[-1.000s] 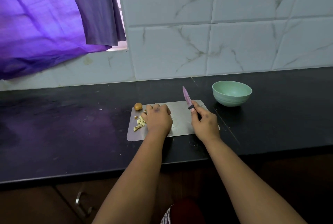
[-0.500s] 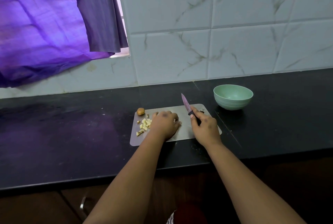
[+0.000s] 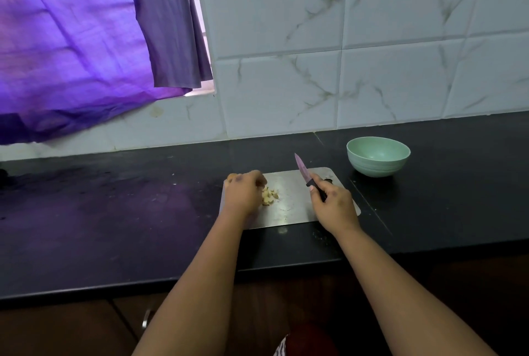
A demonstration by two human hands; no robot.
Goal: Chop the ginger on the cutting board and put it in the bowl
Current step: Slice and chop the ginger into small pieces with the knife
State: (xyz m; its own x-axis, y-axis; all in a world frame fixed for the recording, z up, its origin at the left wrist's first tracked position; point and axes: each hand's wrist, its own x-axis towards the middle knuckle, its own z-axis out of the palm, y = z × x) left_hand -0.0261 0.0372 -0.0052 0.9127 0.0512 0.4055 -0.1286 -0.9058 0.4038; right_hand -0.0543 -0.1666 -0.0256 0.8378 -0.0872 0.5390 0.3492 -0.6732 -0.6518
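A steel cutting board (image 3: 292,212) lies on the black counter. My left hand (image 3: 243,194) rests curled over the board's left part, knuckles up. A small pile of chopped ginger (image 3: 269,196) lies against its fingertips on the right. A brownish ginger nub (image 3: 230,177) peeks out at the hand's far-left edge. Whether the curled fingers hold anything is hidden. My right hand (image 3: 333,205) grips the black handle of a purple-bladed knife (image 3: 301,168), tip raised and pointing away from me. A pale green bowl (image 3: 378,168) stands to the right of the board, behind its far corner, with nothing visible inside.
A tiled wall runs behind the counter (image 3: 114,212). A purple curtain (image 3: 86,41) hangs at the upper left, above the counter. The counter's front edge runs just below the board, with wooden cabinet doors and a handle (image 3: 146,318) beneath.
My left hand slid left across the board; the chopped ginger, earlier left of the hand, now lies to its right. My right hand with the knife stayed nearly still.
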